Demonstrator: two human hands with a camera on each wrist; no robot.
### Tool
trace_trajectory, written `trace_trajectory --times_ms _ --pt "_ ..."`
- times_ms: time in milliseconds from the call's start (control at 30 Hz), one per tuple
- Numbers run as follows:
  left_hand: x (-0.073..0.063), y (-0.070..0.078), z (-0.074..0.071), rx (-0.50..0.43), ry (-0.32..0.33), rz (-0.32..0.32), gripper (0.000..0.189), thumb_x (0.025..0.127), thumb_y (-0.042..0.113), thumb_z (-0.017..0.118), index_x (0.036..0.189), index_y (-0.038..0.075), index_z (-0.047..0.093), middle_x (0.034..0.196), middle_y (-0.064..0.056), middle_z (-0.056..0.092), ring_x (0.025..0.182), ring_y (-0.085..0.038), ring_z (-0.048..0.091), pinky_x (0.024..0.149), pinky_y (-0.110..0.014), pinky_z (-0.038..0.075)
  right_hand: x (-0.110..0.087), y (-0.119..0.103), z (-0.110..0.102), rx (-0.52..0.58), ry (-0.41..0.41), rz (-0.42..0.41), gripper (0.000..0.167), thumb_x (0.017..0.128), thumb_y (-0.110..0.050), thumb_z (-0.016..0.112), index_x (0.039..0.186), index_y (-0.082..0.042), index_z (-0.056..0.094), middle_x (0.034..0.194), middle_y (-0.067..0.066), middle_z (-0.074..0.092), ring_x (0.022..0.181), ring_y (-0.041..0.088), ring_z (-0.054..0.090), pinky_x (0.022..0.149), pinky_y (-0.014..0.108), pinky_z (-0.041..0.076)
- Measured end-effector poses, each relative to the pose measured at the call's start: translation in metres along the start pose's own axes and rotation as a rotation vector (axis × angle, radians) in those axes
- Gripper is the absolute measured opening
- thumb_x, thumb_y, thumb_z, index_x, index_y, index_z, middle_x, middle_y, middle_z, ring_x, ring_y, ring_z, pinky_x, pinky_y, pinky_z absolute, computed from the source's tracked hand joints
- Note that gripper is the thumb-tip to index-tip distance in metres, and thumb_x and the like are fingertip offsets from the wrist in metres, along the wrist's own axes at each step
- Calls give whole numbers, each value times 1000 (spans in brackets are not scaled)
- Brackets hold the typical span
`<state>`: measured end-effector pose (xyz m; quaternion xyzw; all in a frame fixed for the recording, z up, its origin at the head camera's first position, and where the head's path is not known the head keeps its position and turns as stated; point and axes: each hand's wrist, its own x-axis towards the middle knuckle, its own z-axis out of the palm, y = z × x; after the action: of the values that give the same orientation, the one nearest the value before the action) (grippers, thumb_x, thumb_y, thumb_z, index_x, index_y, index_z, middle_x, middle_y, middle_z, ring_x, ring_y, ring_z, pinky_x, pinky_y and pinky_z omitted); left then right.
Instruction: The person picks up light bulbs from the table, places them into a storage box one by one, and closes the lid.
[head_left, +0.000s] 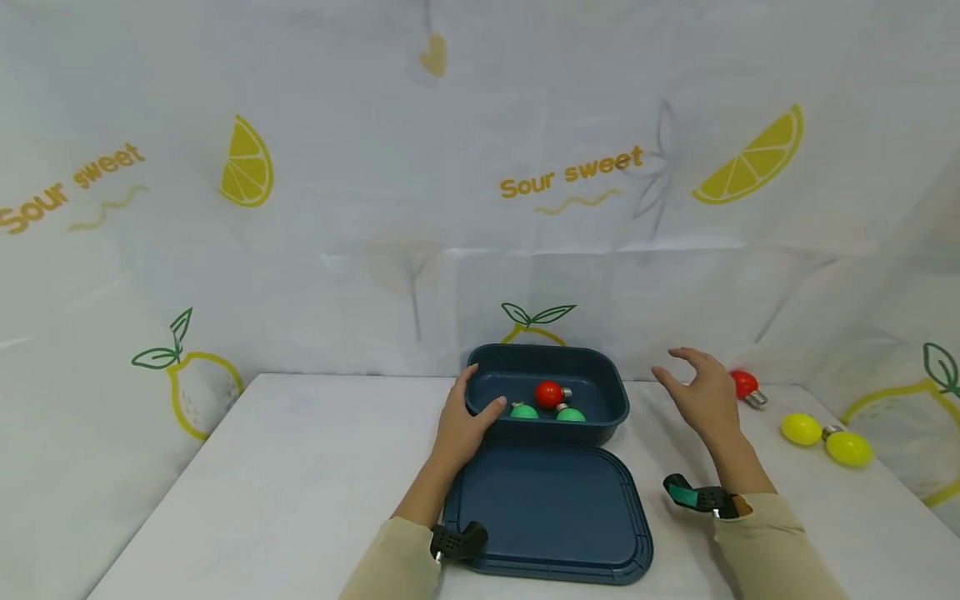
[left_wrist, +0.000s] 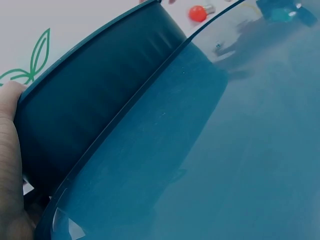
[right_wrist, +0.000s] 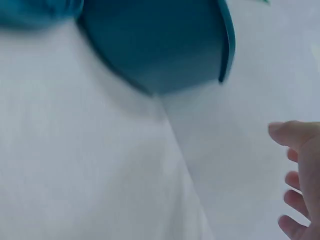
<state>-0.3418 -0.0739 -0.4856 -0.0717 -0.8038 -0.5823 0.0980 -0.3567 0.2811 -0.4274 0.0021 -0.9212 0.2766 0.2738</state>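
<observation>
A dark blue rectangular box (head_left: 555, 431) stands near the back of the table. My left hand (head_left: 459, 427) grips its left end, thumb over the front rim and fingers along the side; the left wrist view shows part of that hand against the box wall (left_wrist: 90, 90). In the box lie a red light bulb (head_left: 548, 394) and two green bulbs, one at the left (head_left: 523, 412) and one at the right (head_left: 571, 414), partly hidden by the front wall. My right hand (head_left: 705, 397) hovers right of the box, thumb and fingers spread, holding nothing.
A flat dark blue lid (head_left: 551, 512) lies right in front of the box. On the table's right side are a red bulb (head_left: 744, 384) behind my right hand and two yellow bulbs, one nearer (head_left: 848, 448) and one farther (head_left: 801, 429). A printed cloth wall (head_left: 360, 300) rises behind the table.
</observation>
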Motion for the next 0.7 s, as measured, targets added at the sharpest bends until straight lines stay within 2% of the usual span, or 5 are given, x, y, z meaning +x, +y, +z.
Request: trace_trajectory --times_ms 200,400,500,700 --pt "1 1 0 3 3 1 78 90 50 68 157 26 36 164 -9 35 150 -33 35 119 -62 31 0 31 -6 -39 48 136 57 95 -28 68 139 5 54 140 35 52 131 55 43 105 70 36" --pt "-1 1 1 -7 8 0 77 91 49 68 156 25 36 164 -9 35 150 -34 35 118 -63 31 -9 61 -3 -22 99 239 61 93 -24 69 142 4 50 146 32 48 137 50 38 116 64 32" --pt "-2 0 -2 -5 20 -2 76 91 48 69 156 25 37 163 -10 36 150 -34 35 118 -63 31 -10 67 2 -29 93 272 61 94 -25 68 145 3 48 149 30 45 140 48 35 118 63 30" --pt "-1 3 -1 5 0 1 78 91 49 68 157 25 35 164 -10 34 151 -34 34 119 -62 30 -12 76 2 -86 73 308 67 95 -28 67 149 2 43 155 30 37 145 49 29 120 64 24"
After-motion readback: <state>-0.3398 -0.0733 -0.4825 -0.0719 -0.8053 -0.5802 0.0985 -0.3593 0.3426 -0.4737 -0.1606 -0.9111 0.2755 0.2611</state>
